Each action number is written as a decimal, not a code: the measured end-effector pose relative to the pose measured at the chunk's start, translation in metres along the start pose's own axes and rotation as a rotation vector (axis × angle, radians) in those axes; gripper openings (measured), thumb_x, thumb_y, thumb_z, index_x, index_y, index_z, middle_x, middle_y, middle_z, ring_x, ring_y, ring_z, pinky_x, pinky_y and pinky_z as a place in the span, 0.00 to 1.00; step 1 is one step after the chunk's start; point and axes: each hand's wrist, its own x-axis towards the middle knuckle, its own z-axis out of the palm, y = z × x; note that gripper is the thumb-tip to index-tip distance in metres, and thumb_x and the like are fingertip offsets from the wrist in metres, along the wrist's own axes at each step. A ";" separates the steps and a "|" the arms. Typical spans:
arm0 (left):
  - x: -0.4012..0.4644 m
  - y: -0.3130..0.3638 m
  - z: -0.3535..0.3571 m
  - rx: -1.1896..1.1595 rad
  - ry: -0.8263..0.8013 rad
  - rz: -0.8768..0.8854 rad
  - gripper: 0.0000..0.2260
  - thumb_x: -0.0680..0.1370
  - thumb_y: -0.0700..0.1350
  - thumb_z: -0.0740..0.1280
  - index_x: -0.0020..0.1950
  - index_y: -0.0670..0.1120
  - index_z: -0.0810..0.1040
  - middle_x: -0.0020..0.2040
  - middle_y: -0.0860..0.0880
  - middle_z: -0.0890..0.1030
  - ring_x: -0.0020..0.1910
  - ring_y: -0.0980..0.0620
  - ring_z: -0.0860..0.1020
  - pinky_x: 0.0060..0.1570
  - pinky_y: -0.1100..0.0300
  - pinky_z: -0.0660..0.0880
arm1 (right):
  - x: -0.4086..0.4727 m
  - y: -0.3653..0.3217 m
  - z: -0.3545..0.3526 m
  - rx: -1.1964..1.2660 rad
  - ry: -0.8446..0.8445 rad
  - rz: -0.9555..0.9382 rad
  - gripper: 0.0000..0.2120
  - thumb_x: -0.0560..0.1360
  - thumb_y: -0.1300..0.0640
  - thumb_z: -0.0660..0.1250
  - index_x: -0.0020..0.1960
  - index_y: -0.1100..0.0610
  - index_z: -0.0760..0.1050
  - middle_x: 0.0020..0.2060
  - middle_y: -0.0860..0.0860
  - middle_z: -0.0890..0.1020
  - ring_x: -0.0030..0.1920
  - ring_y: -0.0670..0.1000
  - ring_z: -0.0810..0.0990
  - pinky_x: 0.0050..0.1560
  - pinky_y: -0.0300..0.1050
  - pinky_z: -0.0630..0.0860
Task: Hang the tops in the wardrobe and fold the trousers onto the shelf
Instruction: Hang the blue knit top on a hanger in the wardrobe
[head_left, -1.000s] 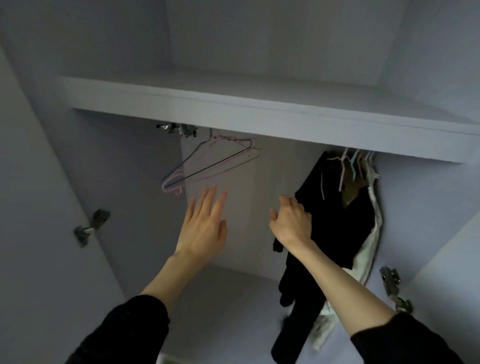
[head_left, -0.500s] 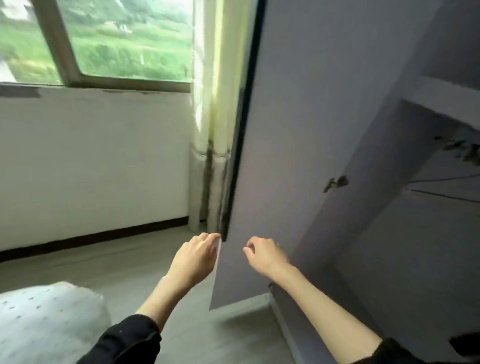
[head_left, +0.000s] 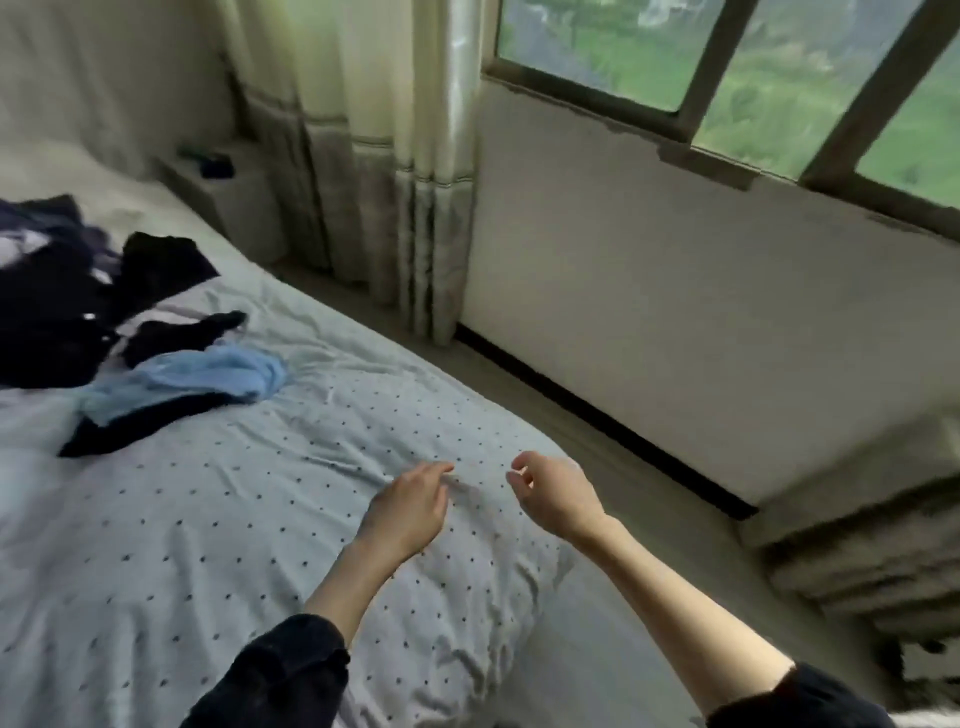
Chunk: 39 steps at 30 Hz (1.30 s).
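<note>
1. While both hands hang in the air over the bed (head_left: 218, 519), they hold nothing.
2. The left hand (head_left: 410, 506) is low over the dotted sheet, with its fingers loose and reaching forward.
3. I cannot tell if the fingertips touch the sheet.
4. The right hand (head_left: 553, 493) is just beside it, over the edge of the bed, with its fingers softly curled and empty.
5. Both arms have dark sleeves pushed up near the elbows.
6. The clothes (head_left: 67, 291) lie in a heap on the far left part of the bed, well apart from both hands.
7. Most of the heap is dark, black or navy, with some small white bits.
8. A light blue piece (head_left: 208, 382) lies at the near side of the heap, on top of a dark piece.
9. I cannot tell which pieces are tops and which are trousers.
10. A pale curtain (head_left: 395, 171) hangs past the far side of the bed and reaches down to the floor.
11. To the right of the curtain is a window (head_left: 779, 67) with a dark frame and green outside.
12. Under the window is a white wall (head_left: 649, 270) with a dark strip along the bottom.
13. A small low stand (head_left: 228, 187) sits by the head of the bed, with something small and dark on top.
</note>
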 end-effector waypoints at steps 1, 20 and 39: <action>-0.004 -0.025 -0.012 -0.012 0.029 -0.070 0.17 0.82 0.44 0.54 0.71 0.48 0.67 0.68 0.48 0.71 0.65 0.48 0.71 0.59 0.57 0.69 | 0.018 -0.027 0.009 -0.034 -0.035 -0.066 0.16 0.80 0.48 0.56 0.63 0.53 0.73 0.57 0.52 0.80 0.56 0.54 0.78 0.52 0.44 0.74; 0.023 -0.329 -0.066 0.013 0.045 -0.902 0.25 0.81 0.57 0.45 0.77 0.54 0.45 0.78 0.48 0.41 0.76 0.46 0.40 0.72 0.39 0.46 | 0.337 -0.337 0.192 -0.263 -0.256 -0.561 0.32 0.76 0.45 0.62 0.74 0.56 0.56 0.72 0.55 0.61 0.72 0.58 0.59 0.66 0.58 0.64; 0.010 -0.309 -0.052 0.037 -0.067 -0.861 0.26 0.82 0.51 0.50 0.77 0.53 0.42 0.77 0.46 0.40 0.76 0.46 0.40 0.72 0.43 0.46 | 0.292 -0.299 0.155 0.226 -0.246 -0.474 0.03 0.69 0.67 0.58 0.40 0.61 0.67 0.42 0.62 0.75 0.42 0.59 0.72 0.37 0.46 0.59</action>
